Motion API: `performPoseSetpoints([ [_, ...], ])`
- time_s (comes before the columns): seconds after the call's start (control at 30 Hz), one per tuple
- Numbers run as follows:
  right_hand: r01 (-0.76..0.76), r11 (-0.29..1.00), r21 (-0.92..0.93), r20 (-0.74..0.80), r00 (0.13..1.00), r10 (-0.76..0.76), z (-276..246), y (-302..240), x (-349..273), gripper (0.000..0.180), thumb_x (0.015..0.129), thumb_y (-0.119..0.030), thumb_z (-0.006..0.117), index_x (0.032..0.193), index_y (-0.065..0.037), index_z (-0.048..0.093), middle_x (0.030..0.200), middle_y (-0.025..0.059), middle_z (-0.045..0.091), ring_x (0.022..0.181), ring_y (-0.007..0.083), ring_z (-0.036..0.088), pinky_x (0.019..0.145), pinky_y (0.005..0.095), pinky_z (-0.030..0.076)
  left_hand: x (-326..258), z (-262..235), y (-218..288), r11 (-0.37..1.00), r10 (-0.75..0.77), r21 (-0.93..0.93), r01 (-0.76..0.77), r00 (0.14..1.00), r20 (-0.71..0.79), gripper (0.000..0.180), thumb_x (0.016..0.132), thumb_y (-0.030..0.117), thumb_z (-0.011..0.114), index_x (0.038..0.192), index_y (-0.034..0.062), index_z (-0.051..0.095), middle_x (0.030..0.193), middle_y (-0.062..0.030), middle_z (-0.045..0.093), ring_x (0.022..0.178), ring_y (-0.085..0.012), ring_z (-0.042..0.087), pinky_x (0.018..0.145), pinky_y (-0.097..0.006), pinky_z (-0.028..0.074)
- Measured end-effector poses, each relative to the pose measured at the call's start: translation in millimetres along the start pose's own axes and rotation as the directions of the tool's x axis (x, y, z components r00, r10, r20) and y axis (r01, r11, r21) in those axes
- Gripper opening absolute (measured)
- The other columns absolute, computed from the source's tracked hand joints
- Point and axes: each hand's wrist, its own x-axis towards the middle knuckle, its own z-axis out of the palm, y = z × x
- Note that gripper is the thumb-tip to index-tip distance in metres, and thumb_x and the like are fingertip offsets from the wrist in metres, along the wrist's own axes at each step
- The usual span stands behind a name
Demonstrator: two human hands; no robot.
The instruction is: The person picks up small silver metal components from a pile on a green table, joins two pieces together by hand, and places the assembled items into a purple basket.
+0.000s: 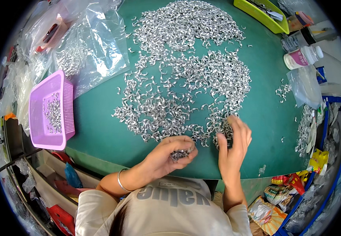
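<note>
Many small, curved, silvery metal pieces (211,74) lie loose on the green tabletop, thickest at the far side. My left hand (170,155) is closed around a small handful of these pieces (181,154), just in front of the heap's near edge. To its right, my right hand (237,143) curves over the near right edge of the heap. Its thumb and fingers are apart, with shaded metal pieces (225,131) between and beneath them. The undersides of the right fingertips are partly hidden.
A purple plastic basket (69,114) with some metal pieces stands at the left, by clear plastic bags (99,51). Far right are a lime-green tray (253,13) and a white bottle (303,57). Scattered pieces and a plastic bag (306,86) lie along the right edge.
</note>
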Motion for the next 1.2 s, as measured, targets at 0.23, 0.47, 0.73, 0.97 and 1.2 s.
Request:
performPoseSetpoints([
  [0.23, 0.214, 0.958, -0.190, 0.481, 0.871, -0.099, 16, -10, -19, 0.064, 0.069, -0.030, 0.068, 0.124, -0.009, 0.044, 0.137, 0.0077, 0.030, 0.128, 0.0289, 0.023, 0.098, 0.0567, 0.018, 4, -5, -2, 0.961, 0.197, 0.186, -0.206, 0.978, 0.068, 0.013, 0.086, 0.010, 0.050, 0.091, -0.0015, 0.055, 0.081, -0.0093, 0.057, 0.064, -0.0127, 0.051, 0.046, -0.020, 0.036],
  [0.47, 0.207, 0.959, 0.194, 0.191, 0.951, -0.244, 4, 18, -19, 0.026, 0.069, -0.011, 0.067, 0.095, -0.009, 0.063, 0.105, 0.0065, 0.056, 0.102, 0.0251, 0.048, 0.087, 0.0429, 0.033, 4, -3, -5, 0.929, 0.326, 0.170, -0.328, 0.944, 0.044, 0.015, 0.088, 0.013, 0.050, 0.088, -0.0015, 0.056, 0.077, -0.0068, 0.055, 0.064, -0.0127, 0.051, 0.045, -0.021, 0.035],
  [0.73, 0.112, 0.992, -0.059, -0.029, 0.993, -0.114, 9, 31, 42, 0.013, 0.071, -0.004, 0.064, 0.084, -0.006, 0.063, 0.088, 0.0056, 0.054, 0.082, 0.0224, 0.046, 0.072, 0.0333, 0.033, 7, -1, -7, 0.927, 0.288, 0.252, -0.279, 0.958, 0.002, 0.027, 0.087, 0.023, 0.054, 0.074, -0.0012, 0.056, 0.057, -0.0022, 0.039, 0.046, -0.0101, 0.037, 0.037, -0.021, 0.026],
  [0.97, 0.089, 0.981, -0.173, -0.010, 0.996, -0.092, 0, 39, 34, 0.014, 0.070, -0.004, 0.065, 0.083, -0.007, 0.061, 0.087, 0.0038, 0.054, 0.083, 0.0219, 0.047, 0.073, 0.0338, 0.032, 6, -7, -3, 0.940, 0.271, 0.210, -0.267, 0.962, 0.010, 0.021, 0.088, 0.014, 0.053, 0.097, -0.0041, 0.060, 0.067, -0.0035, 0.051, 0.052, -0.0095, 0.044, 0.041, -0.020, 0.031],
  [1.2, 0.160, 0.978, -0.135, 0.035, 0.987, -0.156, 8, 35, 53, 0.021, 0.072, -0.004, 0.063, 0.092, -0.007, 0.062, 0.086, 0.0045, 0.054, 0.082, 0.0219, 0.047, 0.072, 0.0341, 0.032, 5, -3, -2, 0.939, 0.263, 0.228, -0.257, 0.965, 0.004, 0.020, 0.088, 0.010, 0.052, 0.099, -0.0035, 0.060, 0.069, -0.0037, 0.053, 0.053, -0.0092, 0.045, 0.041, -0.020, 0.032],
])
